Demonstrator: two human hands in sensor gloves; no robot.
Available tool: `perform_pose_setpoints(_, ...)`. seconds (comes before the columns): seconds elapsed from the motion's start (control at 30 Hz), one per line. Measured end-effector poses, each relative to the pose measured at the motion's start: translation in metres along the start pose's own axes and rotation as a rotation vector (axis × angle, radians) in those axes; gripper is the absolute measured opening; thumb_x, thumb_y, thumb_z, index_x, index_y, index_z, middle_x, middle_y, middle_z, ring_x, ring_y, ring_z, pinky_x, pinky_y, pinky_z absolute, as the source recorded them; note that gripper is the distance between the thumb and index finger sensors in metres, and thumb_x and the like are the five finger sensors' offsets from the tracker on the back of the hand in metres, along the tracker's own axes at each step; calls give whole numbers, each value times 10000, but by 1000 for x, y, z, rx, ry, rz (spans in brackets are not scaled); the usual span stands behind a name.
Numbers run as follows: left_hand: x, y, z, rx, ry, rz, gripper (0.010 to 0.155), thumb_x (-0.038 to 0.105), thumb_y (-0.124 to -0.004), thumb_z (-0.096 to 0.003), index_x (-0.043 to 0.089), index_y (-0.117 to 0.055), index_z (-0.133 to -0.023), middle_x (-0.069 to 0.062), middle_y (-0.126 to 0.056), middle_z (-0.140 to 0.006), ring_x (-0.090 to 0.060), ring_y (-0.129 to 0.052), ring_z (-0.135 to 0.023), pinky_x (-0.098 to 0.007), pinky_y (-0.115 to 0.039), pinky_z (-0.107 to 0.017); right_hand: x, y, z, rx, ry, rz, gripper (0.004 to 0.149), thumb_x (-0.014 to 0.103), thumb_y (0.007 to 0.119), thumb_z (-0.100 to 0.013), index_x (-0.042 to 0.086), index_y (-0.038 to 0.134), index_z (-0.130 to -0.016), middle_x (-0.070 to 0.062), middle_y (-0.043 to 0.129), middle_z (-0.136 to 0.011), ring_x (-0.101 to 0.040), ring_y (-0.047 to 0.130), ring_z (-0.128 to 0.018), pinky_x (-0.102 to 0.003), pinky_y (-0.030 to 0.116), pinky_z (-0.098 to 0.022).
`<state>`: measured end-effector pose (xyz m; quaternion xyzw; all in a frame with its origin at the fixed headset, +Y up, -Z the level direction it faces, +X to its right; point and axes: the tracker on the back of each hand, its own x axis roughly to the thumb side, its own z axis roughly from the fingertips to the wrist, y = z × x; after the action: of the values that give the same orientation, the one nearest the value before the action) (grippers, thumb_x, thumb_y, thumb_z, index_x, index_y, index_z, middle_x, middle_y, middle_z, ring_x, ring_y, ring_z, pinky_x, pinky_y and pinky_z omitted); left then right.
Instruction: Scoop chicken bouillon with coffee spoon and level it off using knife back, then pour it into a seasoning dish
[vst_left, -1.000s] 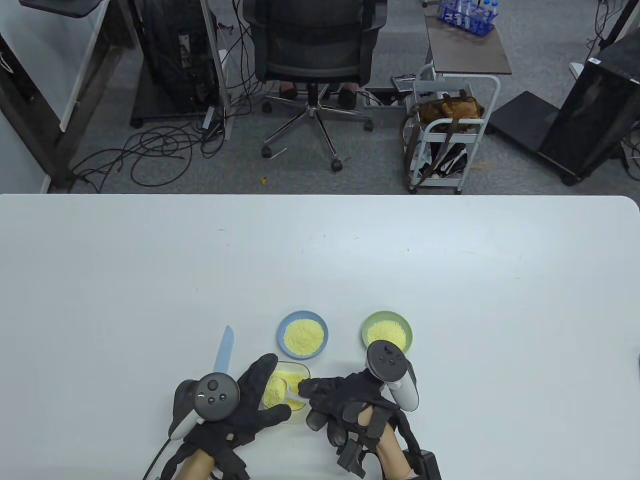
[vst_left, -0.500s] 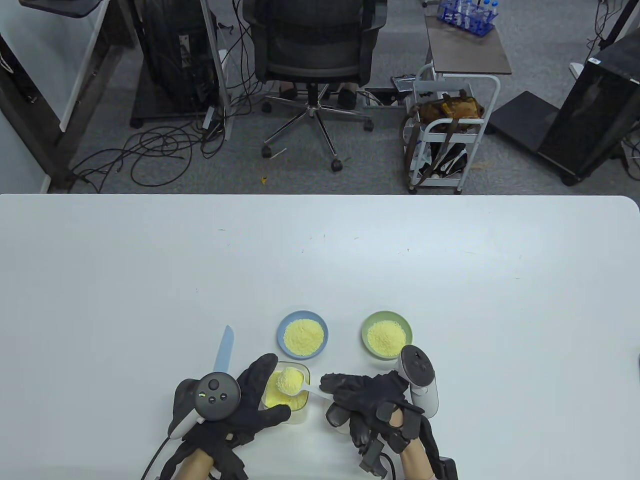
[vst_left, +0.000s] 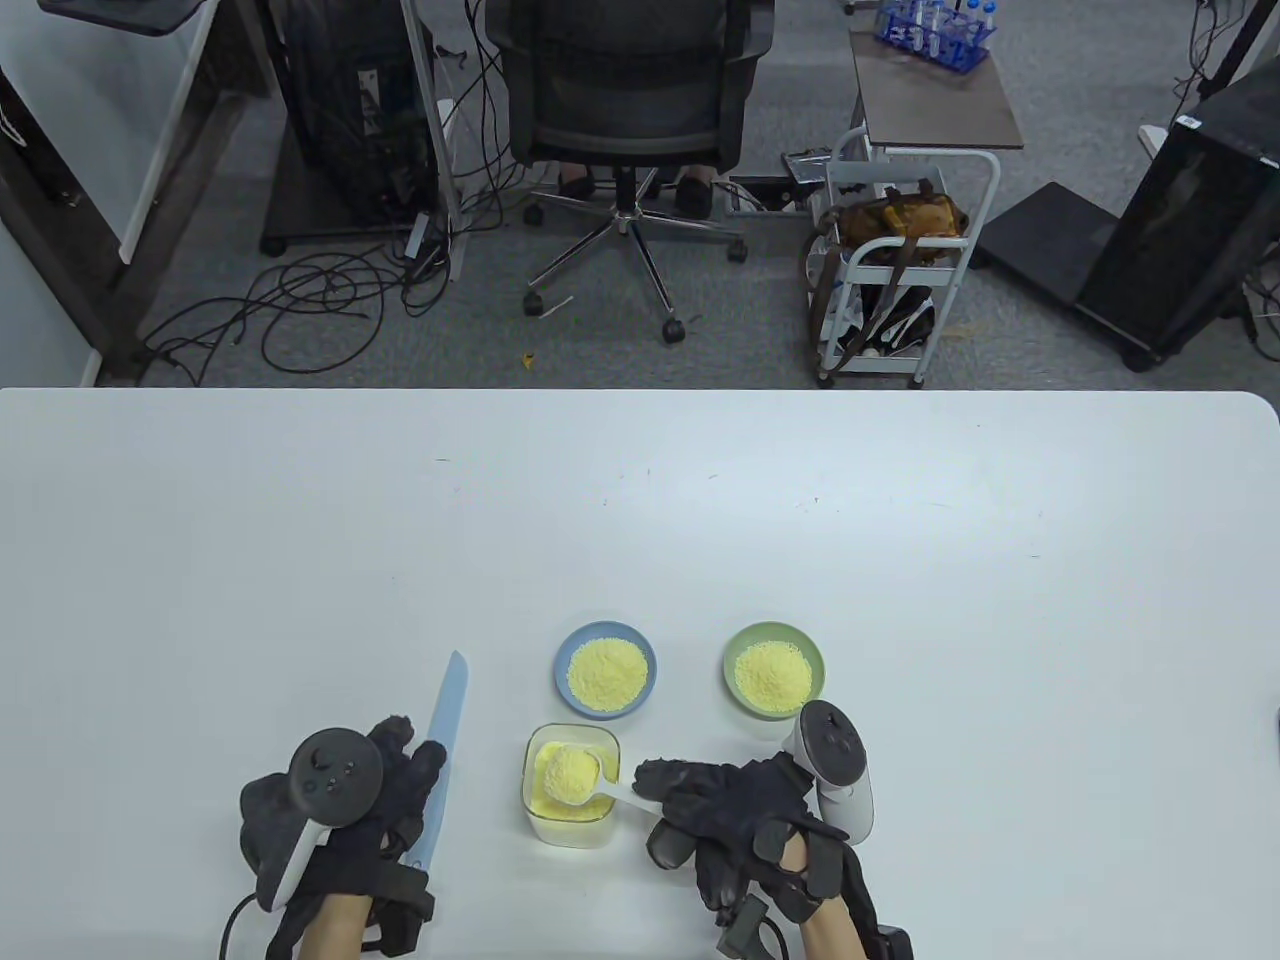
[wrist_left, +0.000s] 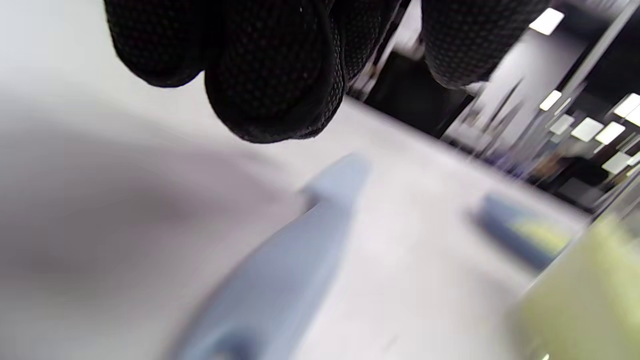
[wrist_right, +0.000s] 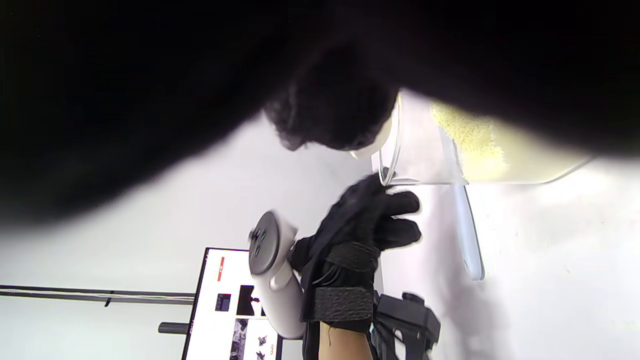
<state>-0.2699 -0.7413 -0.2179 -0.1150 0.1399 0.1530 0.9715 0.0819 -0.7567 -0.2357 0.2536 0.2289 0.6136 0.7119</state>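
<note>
Your right hand (vst_left: 745, 825) pinches the handle of the coffee spoon (vst_left: 585, 778) between its fingers (vst_left: 665, 775), and the bowl, heaped with chicken bouillon, hangs over the clear container (vst_left: 571, 785) on the bench (vst_left: 900, 560). The scoop looks done; levelling is the step in hand. Your left hand (vst_left: 345, 810) sits over the handle end of the pale blue knife (vst_left: 445, 745), which lies flat beside the container; its fingers look curled, but I cannot tell whether they grip it. Next, take the knife up, turn its back down and draw it across the spoon's rim above the container. The blue seasoning dish (vst_left: 606, 670) and green seasoning dish (vst_left: 774, 670) wait behind, both holding bouillon.
</note>
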Motion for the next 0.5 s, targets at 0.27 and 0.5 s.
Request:
perform_pose_setpoints(0.27,6,-24,-13,-129,71,-219,718,527,-863,-386,71,-706,-918,-127,-915,-634,-130,-948,-393,-442,-761,-469,-1,1,1,-6,-3,4,396,105,721,-424,-94,652,-760,-304,923,-329,11,983,57,-264,907,82)
perform_pose_setpoints(0.5,13,-29,-11,-108,24,-221,613,502,-884,-387,59,-788,-800,-80,-970,-511,-92,-978,-271,-404,-812,-389,-1,0,2,-14,-3,4,395,105,720,-425,-93,652,-760,-305,922,-331,11,983,56,-264,907,81)
